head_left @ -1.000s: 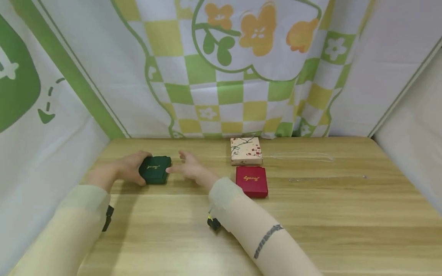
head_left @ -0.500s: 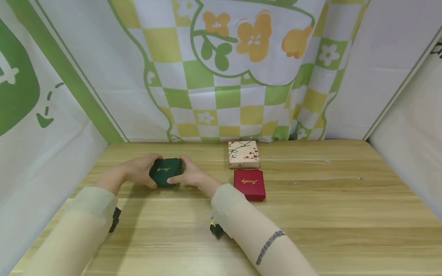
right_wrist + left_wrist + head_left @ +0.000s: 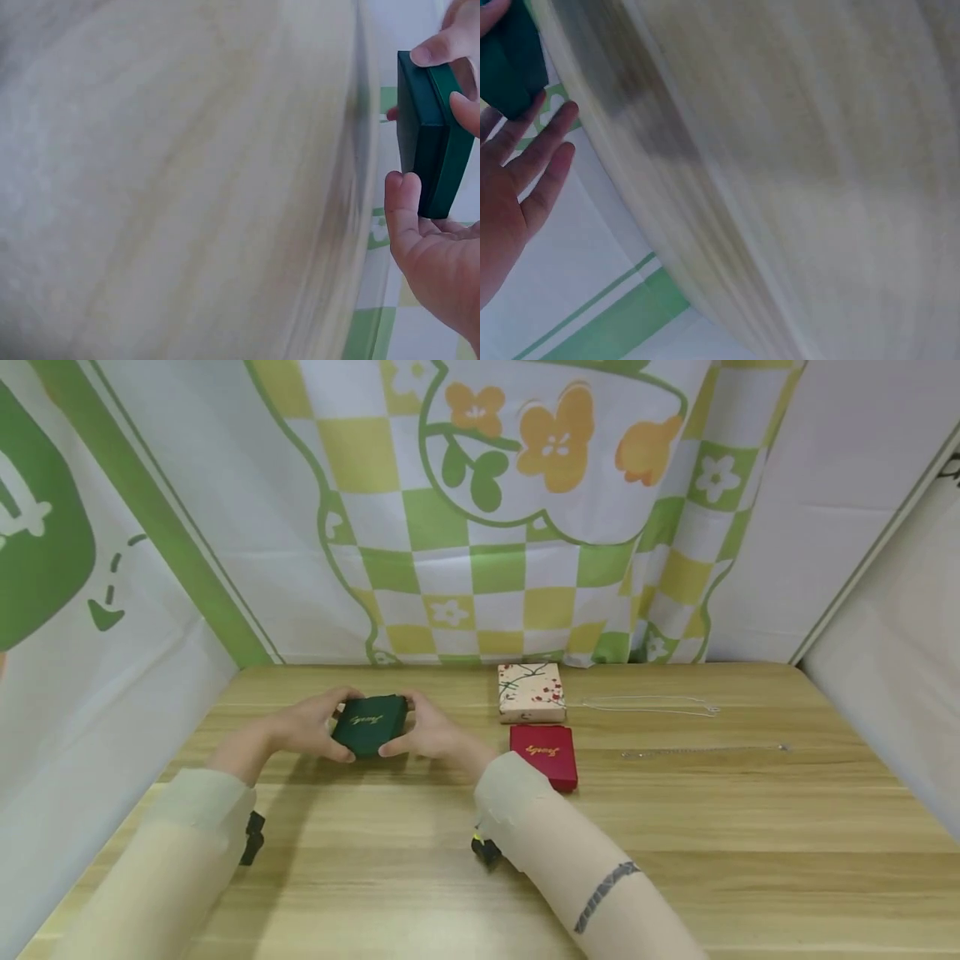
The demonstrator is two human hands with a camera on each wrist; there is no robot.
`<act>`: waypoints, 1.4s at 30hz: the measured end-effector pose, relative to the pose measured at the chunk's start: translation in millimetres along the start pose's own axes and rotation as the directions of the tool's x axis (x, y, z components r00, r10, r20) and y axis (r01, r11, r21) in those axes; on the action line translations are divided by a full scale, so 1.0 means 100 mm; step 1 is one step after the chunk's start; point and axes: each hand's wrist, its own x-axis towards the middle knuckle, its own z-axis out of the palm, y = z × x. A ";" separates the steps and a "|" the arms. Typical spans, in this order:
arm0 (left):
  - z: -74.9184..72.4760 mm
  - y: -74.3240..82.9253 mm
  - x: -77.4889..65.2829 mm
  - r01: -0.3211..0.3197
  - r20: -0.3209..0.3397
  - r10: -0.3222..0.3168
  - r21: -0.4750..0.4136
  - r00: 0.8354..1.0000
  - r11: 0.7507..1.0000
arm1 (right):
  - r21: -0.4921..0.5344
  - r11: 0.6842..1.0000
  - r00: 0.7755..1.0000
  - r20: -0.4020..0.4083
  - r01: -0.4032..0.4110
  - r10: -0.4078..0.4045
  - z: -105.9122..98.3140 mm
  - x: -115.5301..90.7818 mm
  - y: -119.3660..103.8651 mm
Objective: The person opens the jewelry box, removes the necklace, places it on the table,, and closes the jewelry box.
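Note:
A dark green jewelry box (image 3: 369, 725) with gold lettering on its lid is held between both hands, above the table's left part. My left hand (image 3: 309, 725) grips its left side with thumb and fingers. On the opposite side my right hand (image 3: 431, 731) holds it, thumb at the near corner and fingers at the far edge. In the right wrist view the green box (image 3: 427, 135) appears raised off the table, its lid seam showing and lid on. The left wrist view catches only a corner of the box (image 3: 514, 67), beside spread fingers (image 3: 544, 150).
Right of the hands lie a red jewelry box (image 3: 545, 753) and, behind it, a cream box (image 3: 531, 693) with a floral print. Farther right are a thin necklace (image 3: 652, 703) and a bracelet-like chain (image 3: 705, 750). A patterned curtain (image 3: 502, 568) hangs behind the wooden table (image 3: 675, 860).
The green box has moved right and been raised off the table. My right hand has closed in from beside it and now holds its right side; the left hand has kept its grip.

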 end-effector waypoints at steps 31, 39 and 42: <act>0.34 0.52 0.02 -0.168 -0.127 0.124 -0.434 0.984 0.885 | 0.016 0.999 0.998 -0.055 0.031 -0.030 -0.83 -0.92 -0.23; 0.55 0.87 0.06 -0.227 -0.107 0.202 -0.547 0.974 0.806 | -0.001 0.991 0.991 -0.040 0.130 -0.130 -1.04 -1.30 -0.22; 0.65 0.98 0.07 -0.265 -0.131 0.231 -0.554 0.964 0.789 | 0.013 0.987 0.987 -0.026 0.159 -0.159 -1.09 -1.44 -0.19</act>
